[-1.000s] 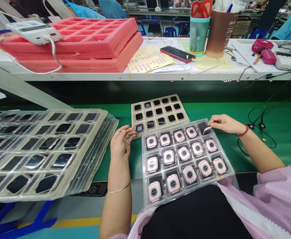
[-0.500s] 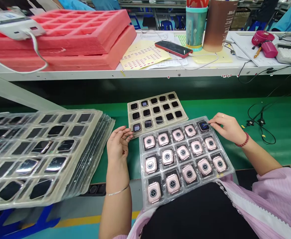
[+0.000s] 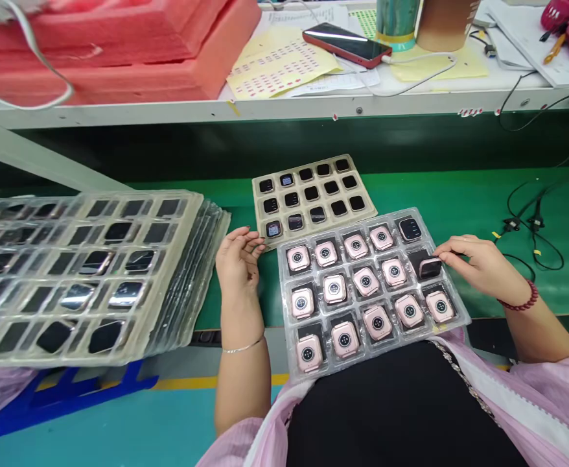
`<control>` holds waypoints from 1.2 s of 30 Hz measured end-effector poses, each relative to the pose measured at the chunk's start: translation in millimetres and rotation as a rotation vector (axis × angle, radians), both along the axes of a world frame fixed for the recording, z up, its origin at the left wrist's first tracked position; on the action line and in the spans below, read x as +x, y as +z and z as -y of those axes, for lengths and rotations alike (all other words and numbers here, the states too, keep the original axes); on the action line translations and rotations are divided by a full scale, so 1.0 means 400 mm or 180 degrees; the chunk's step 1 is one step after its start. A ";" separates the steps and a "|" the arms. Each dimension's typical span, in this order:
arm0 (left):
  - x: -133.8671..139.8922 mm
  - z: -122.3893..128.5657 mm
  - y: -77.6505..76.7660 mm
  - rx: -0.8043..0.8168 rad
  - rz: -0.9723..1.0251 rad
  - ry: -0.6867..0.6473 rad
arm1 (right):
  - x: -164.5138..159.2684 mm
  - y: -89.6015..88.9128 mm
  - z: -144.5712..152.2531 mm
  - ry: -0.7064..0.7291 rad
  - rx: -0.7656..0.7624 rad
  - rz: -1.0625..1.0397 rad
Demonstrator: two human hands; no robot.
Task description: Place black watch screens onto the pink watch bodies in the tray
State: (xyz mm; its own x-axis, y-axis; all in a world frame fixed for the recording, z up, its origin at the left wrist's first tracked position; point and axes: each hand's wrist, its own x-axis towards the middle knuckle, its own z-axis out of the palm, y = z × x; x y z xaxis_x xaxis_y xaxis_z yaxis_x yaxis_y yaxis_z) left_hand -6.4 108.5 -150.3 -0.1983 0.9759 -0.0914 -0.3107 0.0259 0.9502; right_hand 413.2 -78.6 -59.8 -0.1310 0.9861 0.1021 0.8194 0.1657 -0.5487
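The green belt (image 3: pixel 459 201) ran the full width of the view, and its right stretch lay largely bare save for a loose black cable (image 3: pixel 532 227), so there was open room on that side; the raised white shelf (image 3: pixel 284 107) closed off the far edge, carrying red foam trays (image 3: pixel 119 45), yellow label sheets (image 3: pixel 279 65) and a phone (image 3: pixel 345 44). On the left a stack of clear blister trays (image 3: pixel 85 272) crowded the near edge, overhanging it toward the floor, its pockets dark with watch bodies lying screen up. Between that stack and the middle tray only a narrow lane of green remained, and the left hand (image 3: pixel 238 259) sat right in it, fingers loosely curled and parted, holding nothing, its fingertips close to the corner of the beige tray (image 3: pixel 313 194). That beige tray lay flat on the belt behind, its three rows of five pockets full of dark watch bodies, a few with lit screens. In front of it the clear tray (image 3: pixel 372 285) rested tilted, its near edge hanging over the belt's edge onto the person's lap; most of its pockets held pink watch bodies lying back up, sensor rings showing, while the far right corner pocket held one screen up. The right hand (image 3: pixel 479 266) came in from the right side, fingertips pinched on a pink watch body (image 3: pixel 430 267) that stood tipped, half out of the middle pocket of the tray's right-hand column.
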 end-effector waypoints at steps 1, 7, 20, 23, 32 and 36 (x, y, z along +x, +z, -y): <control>0.003 0.000 0.002 -0.0021 0.0009 0.0054 | 0.002 0.002 -0.005 0.0053 -0.0101 -0.0038; 0.007 0.002 0.008 -0.0023 0.0032 0.0050 | 0.012 0.023 -0.022 0.0131 -0.0517 -0.0352; 0.016 -0.005 0.016 -0.0140 -0.0069 0.0221 | -0.024 0.027 0.077 0.0379 0.0472 -0.0280; 0.019 -0.004 0.017 -0.0178 -0.0118 0.0197 | -0.020 0.042 0.132 0.0580 0.0100 0.0008; 0.012 -0.007 0.010 -0.0245 -0.0107 0.0182 | -0.018 0.032 0.135 0.0354 -0.0270 -0.0282; 0.006 -0.007 0.010 -0.0308 0.0005 0.0102 | -0.016 0.033 0.126 0.0456 -0.0455 -0.0251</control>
